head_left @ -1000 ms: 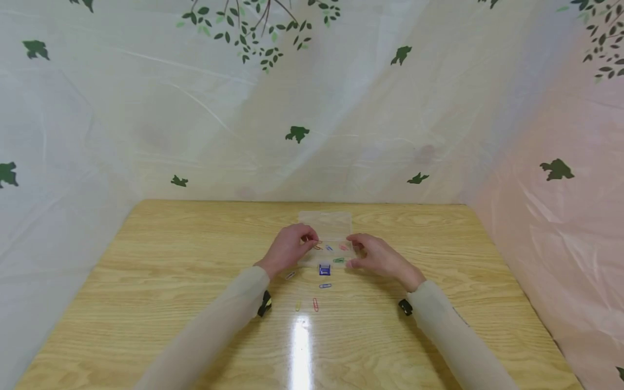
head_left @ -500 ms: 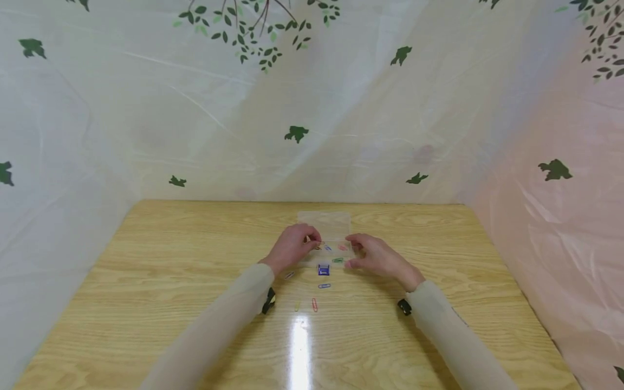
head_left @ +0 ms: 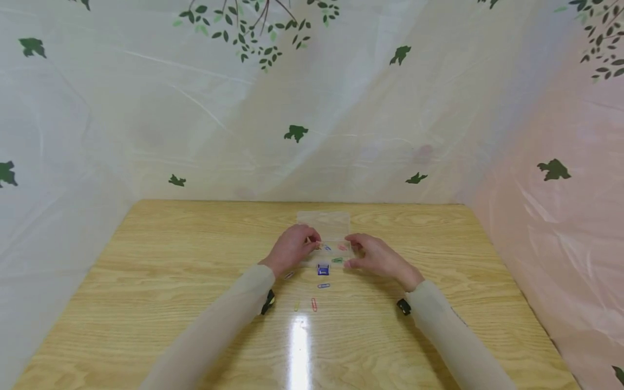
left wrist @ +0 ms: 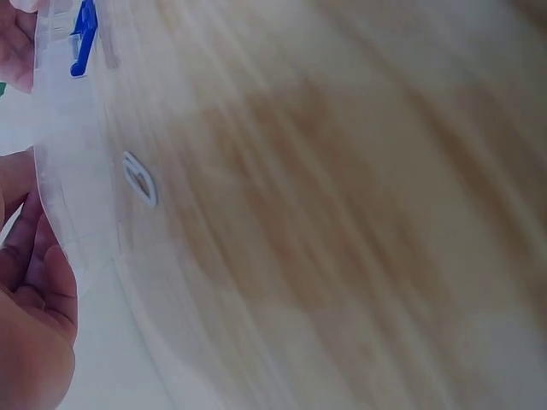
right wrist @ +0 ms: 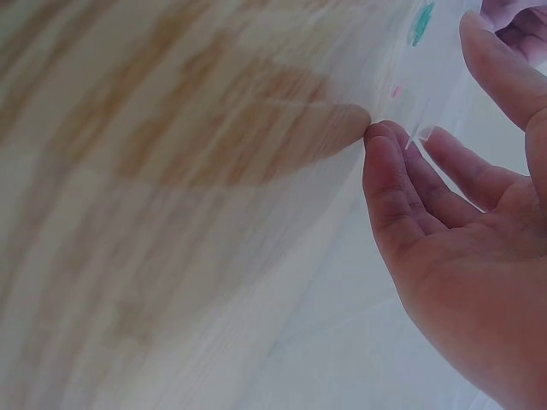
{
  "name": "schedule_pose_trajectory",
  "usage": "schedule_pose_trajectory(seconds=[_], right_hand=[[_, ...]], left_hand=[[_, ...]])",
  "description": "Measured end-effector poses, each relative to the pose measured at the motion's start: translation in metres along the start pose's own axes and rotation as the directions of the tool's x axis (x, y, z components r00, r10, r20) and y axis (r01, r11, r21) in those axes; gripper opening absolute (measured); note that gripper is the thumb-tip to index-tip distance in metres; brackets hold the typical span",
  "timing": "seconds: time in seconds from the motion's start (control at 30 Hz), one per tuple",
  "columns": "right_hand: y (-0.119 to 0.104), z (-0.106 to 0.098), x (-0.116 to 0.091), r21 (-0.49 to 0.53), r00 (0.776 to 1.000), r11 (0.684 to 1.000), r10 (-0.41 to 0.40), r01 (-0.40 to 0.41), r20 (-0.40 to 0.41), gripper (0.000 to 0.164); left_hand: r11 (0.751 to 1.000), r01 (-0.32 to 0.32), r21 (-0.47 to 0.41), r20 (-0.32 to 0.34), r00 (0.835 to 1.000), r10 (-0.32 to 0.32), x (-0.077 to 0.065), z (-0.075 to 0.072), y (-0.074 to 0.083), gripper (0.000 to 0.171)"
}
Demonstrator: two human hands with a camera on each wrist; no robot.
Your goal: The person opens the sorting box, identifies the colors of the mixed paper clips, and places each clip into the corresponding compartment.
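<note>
A clear plastic box [head_left: 317,260] stands on the table in the head view, its lid [head_left: 324,219] swung back. My left hand [head_left: 291,247] reaches over the box's left part; its thumb and forefinger pinch an orange paper clip [head_left: 319,246], mostly hidden by the fingertips. Inside lie blue paper clips [head_left: 327,247] and pink paper clips [head_left: 343,247]. A green paper clip [head_left: 337,260] is near the box front. My right hand [head_left: 377,256] holds the box's right end between thumb and fingers; its fingertips [right wrist: 382,141] touch the edge in the right wrist view.
Before the box are a blue piece with a white mark [head_left: 323,270], a white paper clip [left wrist: 140,178], a blue paper clip [head_left: 324,285], a yellow paper clip [head_left: 296,306] and a red paper clip [head_left: 314,304]. A patterned curtain [head_left: 234,119] surrounds the wooden table [head_left: 146,281].
My left hand has shifted slightly right over the box, and less of the orange clip shows at its fingertips. The right hand stays at the box's right end.
</note>
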State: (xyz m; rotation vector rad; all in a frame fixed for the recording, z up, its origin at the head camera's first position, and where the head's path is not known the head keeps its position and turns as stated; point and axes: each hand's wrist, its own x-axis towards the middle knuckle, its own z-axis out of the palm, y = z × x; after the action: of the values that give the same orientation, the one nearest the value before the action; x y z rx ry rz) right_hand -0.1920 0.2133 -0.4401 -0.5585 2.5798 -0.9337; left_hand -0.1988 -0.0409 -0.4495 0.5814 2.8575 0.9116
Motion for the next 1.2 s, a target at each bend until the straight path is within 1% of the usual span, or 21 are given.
schedule_pose_trajectory(seconds=[0.07, 0.2, 0.37, 0.63, 0.77, 0.87, 0.97, 1.1, 1.2], right_hand=[[0.0, 0.0, 0.001, 0.0, 1.0, 1.0, 0.002, -0.002, 0.001, 0.07], [0.0, 0.0, 0.001, -0.004, 1.0, 1.0, 0.0, 0.0, 0.0, 0.07], [-0.001, 0.001, 0.001, -0.001, 1.0, 1.0, 0.008, -0.008, 0.002, 0.07], [-0.002, 0.001, 0.0, -0.003, 1.0, 1.0, 0.011, -0.011, 0.001, 0.07], [-0.002, 0.001, 0.001, 0.0, 1.0, 1.0, 0.011, -0.011, 0.003, 0.07], [-0.002, 0.001, 0.0, 0.002, 1.0, 1.0, 0.011, -0.011, 0.004, 0.07], [-0.002, 0.0, -0.001, -0.001, 1.0, 1.0, 0.005, -0.005, 0.003, 0.07], [-0.002, 0.0, -0.001, 0.001, 1.0, 1.0, 0.003, -0.003, 0.004, 0.07], [-0.003, 0.0, -0.001, -0.001, 1.0, 1.0, 0.001, -0.001, 0.004, 0.07]], left_hand=[[1.0, 0.007, -0.006, -0.003, 1.0, -0.007, -0.001, -0.001, 0.0, 0.014], [1.0, -0.004, -0.013, -0.021, 1.0, 0.004, -0.004, -0.003, -0.001, 0.016], [0.999, -0.034, -0.022, -0.061, 0.998, 0.033, -0.008, -0.008, -0.003, 0.022], [0.997, -0.071, -0.002, -0.144, 0.987, 0.07, -0.018, -0.013, -0.01, 0.034], [0.996, -0.087, 0.01, -0.164, 0.983, 0.087, -0.025, -0.018, -0.013, 0.044], [0.995, -0.1, 0.02, -0.172, 0.98, 0.102, -0.03, -0.02, -0.017, 0.052], [0.995, -0.1, 0.03, -0.168, 0.98, 0.104, -0.035, -0.021, -0.02, 0.061], [0.995, -0.091, 0.05, -0.138, 0.986, 0.097, -0.044, -0.025, -0.022, 0.07], [0.992, -0.097, 0.081, -0.132, 0.985, 0.107, -0.051, -0.027, -0.024, 0.072]])
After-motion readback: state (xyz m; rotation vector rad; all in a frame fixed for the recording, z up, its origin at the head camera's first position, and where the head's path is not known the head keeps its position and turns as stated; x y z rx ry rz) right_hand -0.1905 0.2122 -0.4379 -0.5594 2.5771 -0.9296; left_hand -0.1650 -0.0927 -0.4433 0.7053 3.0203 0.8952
